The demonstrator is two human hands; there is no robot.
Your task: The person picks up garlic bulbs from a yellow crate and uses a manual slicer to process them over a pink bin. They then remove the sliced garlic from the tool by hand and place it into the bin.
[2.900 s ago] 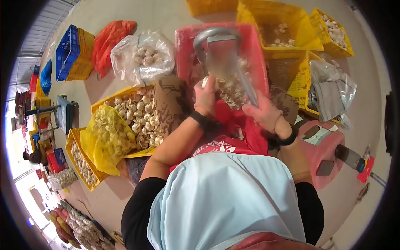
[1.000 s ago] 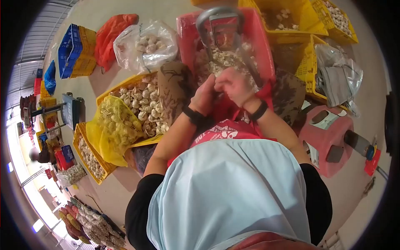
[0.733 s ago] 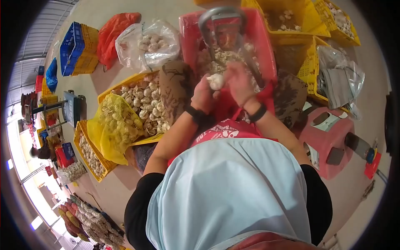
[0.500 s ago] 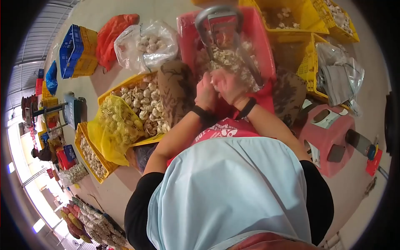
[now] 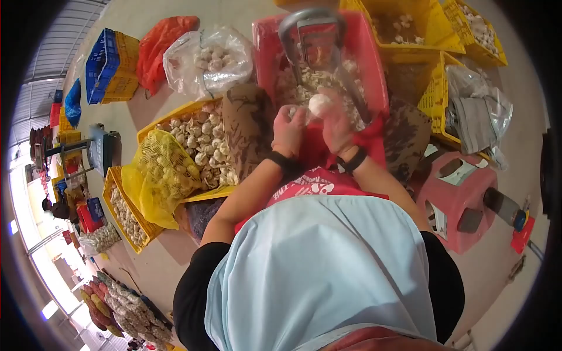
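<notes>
A white garlic bulb [image 5: 320,105] is in my right hand [image 5: 338,126], held by the fingertips over the near end of a pink tub [image 5: 374,64]. My left hand [image 5: 288,130] is closed just to the left, apart from the bulb. A small pale bit shows at its fingertips, too small to name. Loose garlic skins and bits [image 5: 304,88] lie in the tub beneath a grey metal frame [image 5: 313,23] with a curved top. Both wrists wear dark bands.
On the left, a yellow crate [image 5: 219,190] holds garlic bulbs, with a yellow mesh bag [image 5: 158,175] of garlic over its corner. A clear plastic bag [image 5: 181,70] with bulbs sits behind. Yellow crates [image 5: 436,88] and a pink plastic stool [image 5: 462,199] stand on the right.
My hands were together over the near end of the tub; now they are apart. The right hand has moved slightly right, and the white bulb has come into view in it.
</notes>
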